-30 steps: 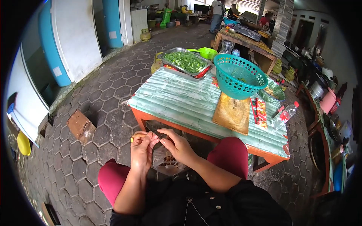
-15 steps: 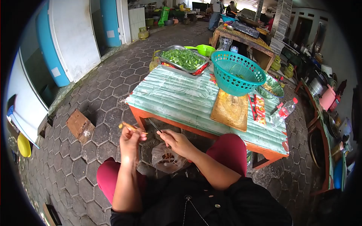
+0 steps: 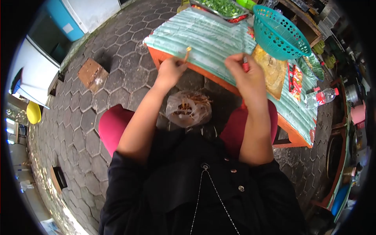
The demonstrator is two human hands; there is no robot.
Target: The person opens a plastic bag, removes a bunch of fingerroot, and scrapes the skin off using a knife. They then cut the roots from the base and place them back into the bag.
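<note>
My left hand (image 3: 171, 73) is closed in a pinch on a slender tan root (image 3: 187, 55), whose pale yellowish end points up past the fingertips. My right hand (image 3: 250, 76) is wrapped round the red handle of a knife (image 3: 246, 65); its blade is hard to make out against the table. Both hands are raised near the table's front edge, well apart from each other. Below and between them, a clear plastic bag (image 3: 188, 109) with brown pieces inside lies on the ground between my knees.
A low table (image 3: 203, 35) with a green striped cover stands ahead. On it are a teal colander (image 3: 280, 33), a wooden chopping board (image 3: 270, 70), red packets (image 3: 296, 80), a plastic bottle (image 3: 322, 98) and a tray of chopped greens (image 3: 223, 8). A brown block (image 3: 92, 73) lies left.
My view has tilted down. My hands have moved apart, the left still pinching the root and the right, with the knife, shifted right towards the chopping board.
</note>
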